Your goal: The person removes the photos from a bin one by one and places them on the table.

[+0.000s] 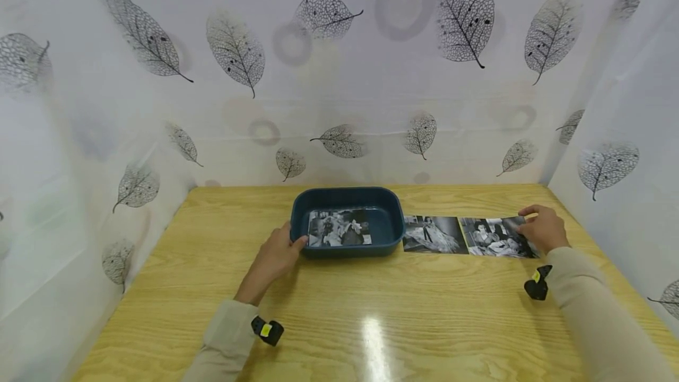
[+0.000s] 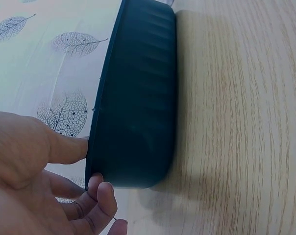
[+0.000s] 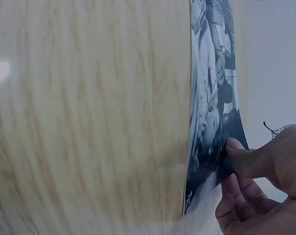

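A dark teal plastic basin [image 1: 347,250] stands at the back middle of the table, with a black-and-white photo print [image 1: 339,229] lying inside it. My left hand [image 1: 276,257] grips the basin's left rim, thumb on one side and fingers on the other, as the left wrist view shows. To the right of the basin lie two more black-and-white prints side by side. The nearer one to the basin is a photo [image 1: 434,234] of a figure in a wide gown. At the far print [image 1: 495,237], my right hand [image 1: 545,229] pinches the right edge, which lifts slightly off the table.
The wood-grain table [image 1: 371,305] reaches a white curtain [image 1: 366,75] with leaf prints at the back and both sides. Black cameras [image 1: 267,330] are strapped at both wrists. A bright light reflection shows on the tabletop.
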Demonstrator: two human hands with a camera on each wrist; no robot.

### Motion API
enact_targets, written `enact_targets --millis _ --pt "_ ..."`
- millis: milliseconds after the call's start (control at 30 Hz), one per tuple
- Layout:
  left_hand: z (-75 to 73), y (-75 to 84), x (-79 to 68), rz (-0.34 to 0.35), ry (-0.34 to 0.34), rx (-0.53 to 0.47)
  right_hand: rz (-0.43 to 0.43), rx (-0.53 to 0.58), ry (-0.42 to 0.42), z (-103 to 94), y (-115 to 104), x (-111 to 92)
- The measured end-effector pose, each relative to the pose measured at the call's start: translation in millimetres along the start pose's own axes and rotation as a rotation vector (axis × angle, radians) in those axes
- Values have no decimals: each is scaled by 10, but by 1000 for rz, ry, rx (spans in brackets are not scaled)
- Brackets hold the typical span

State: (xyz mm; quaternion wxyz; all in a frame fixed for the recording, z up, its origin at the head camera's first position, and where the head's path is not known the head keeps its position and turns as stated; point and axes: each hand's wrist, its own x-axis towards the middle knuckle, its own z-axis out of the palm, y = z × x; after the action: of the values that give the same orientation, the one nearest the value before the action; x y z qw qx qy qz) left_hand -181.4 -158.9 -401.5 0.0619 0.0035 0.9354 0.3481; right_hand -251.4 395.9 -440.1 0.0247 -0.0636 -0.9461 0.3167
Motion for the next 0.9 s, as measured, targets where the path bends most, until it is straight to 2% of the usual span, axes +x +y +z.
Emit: enact_targets --millis 300,600,733,900 --pt "-6 -3 -10 11 -1 -10 -2 -19 0 38 -5 -40" --pt "0 0 -10 10 9 -1 10 -45 -50 37 3 -36" --pt "2 -12 -18 8 2 4 -22 -36 9 50 -89 1" --pt "21 -34 -17 -8 -10 5 -97 36 108 32 -430 86"
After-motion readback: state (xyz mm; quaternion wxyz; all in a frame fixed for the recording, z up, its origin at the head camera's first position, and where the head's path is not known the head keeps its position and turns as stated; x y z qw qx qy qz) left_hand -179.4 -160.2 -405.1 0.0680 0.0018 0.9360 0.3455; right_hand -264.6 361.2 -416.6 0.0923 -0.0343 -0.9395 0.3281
